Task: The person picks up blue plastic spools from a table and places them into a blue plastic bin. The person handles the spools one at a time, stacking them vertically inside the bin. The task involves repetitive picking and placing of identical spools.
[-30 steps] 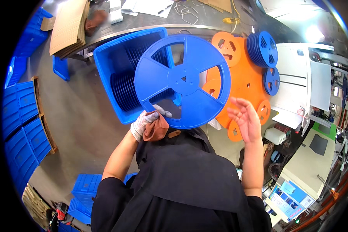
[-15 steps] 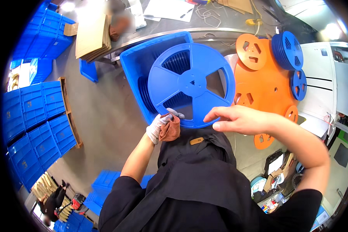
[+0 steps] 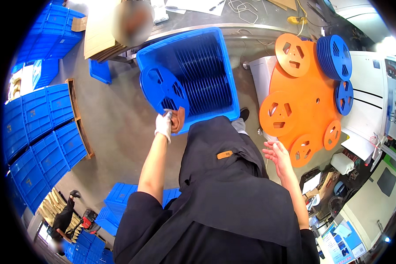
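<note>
My gloved left hand [image 3: 163,125] is closed at the near edge of a blue reel [image 3: 152,91], with a brown cloth [image 3: 178,119] in the same grip. That reel stands tilted at the left end of a blue plastic bin [image 3: 231,77]. Inside the bin, several blue reels [image 3: 207,94] stand on edge in rows. To the right of my lap, my bare right hand [image 3: 277,154] is open, its fingers stretched out and holding nothing. The nearest thing to it is a large orange disc [image 3: 307,121] carrying smaller orange reels [image 3: 277,113].
Stacked blue reels [image 3: 336,57] sit at the disc's far right. Behind the bin runs a metal table [image 3: 193,27] with papers and cables. Blue crates [image 3: 39,114] are piled on a pallet at the left. A person [image 3: 64,220] is at the lower left.
The blue reel has moved left and turned more edge-on with my left hand, uncovering the reels in the bin. My right hand has drawn back toward the lower right, away from the reel.
</note>
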Demonstrator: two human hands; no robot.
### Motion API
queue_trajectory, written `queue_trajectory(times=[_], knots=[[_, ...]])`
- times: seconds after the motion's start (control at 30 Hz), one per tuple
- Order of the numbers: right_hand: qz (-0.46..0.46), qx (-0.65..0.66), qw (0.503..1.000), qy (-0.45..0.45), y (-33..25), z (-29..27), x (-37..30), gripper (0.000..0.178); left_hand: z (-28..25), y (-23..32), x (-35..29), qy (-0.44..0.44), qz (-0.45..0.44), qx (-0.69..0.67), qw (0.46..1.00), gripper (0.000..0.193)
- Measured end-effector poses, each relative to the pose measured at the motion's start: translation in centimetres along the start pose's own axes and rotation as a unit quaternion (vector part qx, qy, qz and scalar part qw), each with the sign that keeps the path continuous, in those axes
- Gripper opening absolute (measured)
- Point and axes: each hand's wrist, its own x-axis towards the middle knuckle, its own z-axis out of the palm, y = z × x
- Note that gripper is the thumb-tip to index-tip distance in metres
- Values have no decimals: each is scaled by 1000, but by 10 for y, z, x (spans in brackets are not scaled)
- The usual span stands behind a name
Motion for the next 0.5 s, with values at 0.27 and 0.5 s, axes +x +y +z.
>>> queue_trajectory(times=[0.27,0.5], knots=[[7,-42,999,9,23,-3,7,31,43,21,70,-31,-30,36,998,21],[24,-111,992,59,55,-33,13,31,57,44,59,-72,-96,68,990,24]])
